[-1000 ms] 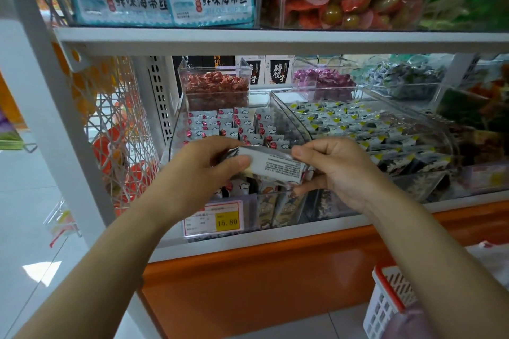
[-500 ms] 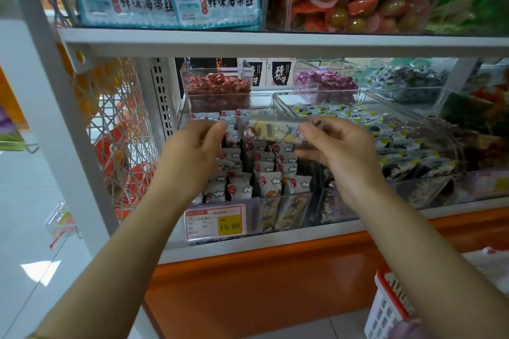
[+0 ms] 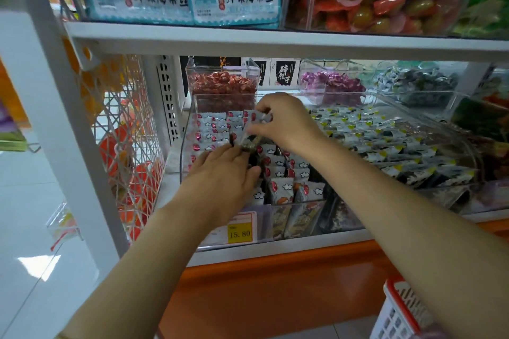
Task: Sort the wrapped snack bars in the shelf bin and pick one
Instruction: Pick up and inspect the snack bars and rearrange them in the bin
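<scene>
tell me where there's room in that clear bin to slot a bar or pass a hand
One dark gap shows in the rows of white wrapped snack bars, between the left hand and right hand. A bare shelf strip runs between the clear plastic bin's left wall and the white perforated upright. Elsewhere bars stand packed.

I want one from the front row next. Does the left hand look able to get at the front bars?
Likely yes. The bin is open-topped, the left hand is over it, and the front bars stand uncovered beside its thumb; the right hand pinches a bar farther back.
</scene>
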A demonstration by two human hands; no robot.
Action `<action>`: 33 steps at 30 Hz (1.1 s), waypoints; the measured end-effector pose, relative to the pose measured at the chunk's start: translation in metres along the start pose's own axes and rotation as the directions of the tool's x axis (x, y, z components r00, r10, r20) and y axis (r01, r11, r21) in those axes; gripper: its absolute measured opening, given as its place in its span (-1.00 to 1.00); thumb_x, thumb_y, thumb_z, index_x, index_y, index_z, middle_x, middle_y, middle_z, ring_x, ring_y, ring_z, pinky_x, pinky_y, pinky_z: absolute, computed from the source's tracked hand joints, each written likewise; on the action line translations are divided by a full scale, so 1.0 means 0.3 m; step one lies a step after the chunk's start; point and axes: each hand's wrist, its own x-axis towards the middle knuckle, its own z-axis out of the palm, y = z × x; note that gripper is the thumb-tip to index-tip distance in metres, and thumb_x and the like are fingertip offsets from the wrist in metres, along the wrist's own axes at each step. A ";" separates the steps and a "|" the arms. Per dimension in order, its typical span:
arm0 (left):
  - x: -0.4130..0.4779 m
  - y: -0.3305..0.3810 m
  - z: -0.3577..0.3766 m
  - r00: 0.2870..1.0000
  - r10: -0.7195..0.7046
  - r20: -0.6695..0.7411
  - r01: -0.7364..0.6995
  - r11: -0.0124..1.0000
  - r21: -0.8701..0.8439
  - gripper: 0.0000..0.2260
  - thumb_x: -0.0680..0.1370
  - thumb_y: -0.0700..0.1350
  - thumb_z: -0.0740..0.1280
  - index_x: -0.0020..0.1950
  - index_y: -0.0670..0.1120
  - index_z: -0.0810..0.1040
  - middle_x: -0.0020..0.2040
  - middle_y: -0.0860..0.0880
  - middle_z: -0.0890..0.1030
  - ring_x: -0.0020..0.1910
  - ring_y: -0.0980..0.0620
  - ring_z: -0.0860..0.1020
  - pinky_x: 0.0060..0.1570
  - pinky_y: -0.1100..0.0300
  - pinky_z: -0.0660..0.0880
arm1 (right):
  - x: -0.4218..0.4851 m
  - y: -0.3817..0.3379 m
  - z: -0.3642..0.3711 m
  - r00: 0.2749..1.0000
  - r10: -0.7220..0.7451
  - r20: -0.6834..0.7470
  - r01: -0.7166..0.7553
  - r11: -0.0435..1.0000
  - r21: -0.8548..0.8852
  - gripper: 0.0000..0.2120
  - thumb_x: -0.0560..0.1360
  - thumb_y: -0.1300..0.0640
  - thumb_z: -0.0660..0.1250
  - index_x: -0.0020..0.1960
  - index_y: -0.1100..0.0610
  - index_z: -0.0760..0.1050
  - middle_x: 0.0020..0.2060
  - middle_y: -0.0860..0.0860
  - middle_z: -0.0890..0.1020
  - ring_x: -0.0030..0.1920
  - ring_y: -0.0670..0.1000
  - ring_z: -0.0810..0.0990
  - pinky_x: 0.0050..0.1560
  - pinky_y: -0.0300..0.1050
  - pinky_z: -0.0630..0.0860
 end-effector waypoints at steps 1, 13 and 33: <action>-0.004 -0.002 -0.004 1.000 0.008 -0.020 -0.007 0.999 0.035 -0.54 0.63 0.09 -0.09 0.49 -0.04 0.18 0.52 -0.01 0.17 0.51 0.02 0.03 0.46 0.02 -0.07 | 0.016 -0.005 0.015 0.999 -0.011 0.051 0.015 0.998 -0.067 -0.78 0.42 0.06 0.46 -0.05 0.16 0.53 -0.11 0.03 0.52 -0.13 -0.02 0.46 -0.26 -0.22 0.32; -0.028 -0.061 -0.033 0.991 -0.060 -0.121 0.086 0.971 0.224 -0.50 0.61 0.12 -0.09 0.48 -0.08 0.21 0.52 -0.01 0.16 0.52 0.05 -0.08 0.44 -0.01 -0.22 | 0.071 -0.008 0.065 0.898 0.002 0.439 0.070 0.987 -0.148 -0.63 0.51 0.41 0.12 0.17 0.17 0.57 0.19 0.05 0.59 0.19 0.01 0.52 0.21 -0.09 0.43; -0.030 -0.074 -0.044 0.989 -0.049 -0.137 0.062 0.993 0.097 -0.57 0.62 0.06 0.02 0.43 -0.09 0.29 0.50 -0.02 0.20 0.51 0.04 -0.08 0.44 0.06 -0.22 | 0.143 0.008 0.089 0.948 0.024 0.318 0.044 0.978 -0.206 -0.96 0.46 0.18 0.39 -0.17 0.13 0.59 -0.26 -0.12 0.53 0.17 0.08 0.46 0.16 0.02 0.45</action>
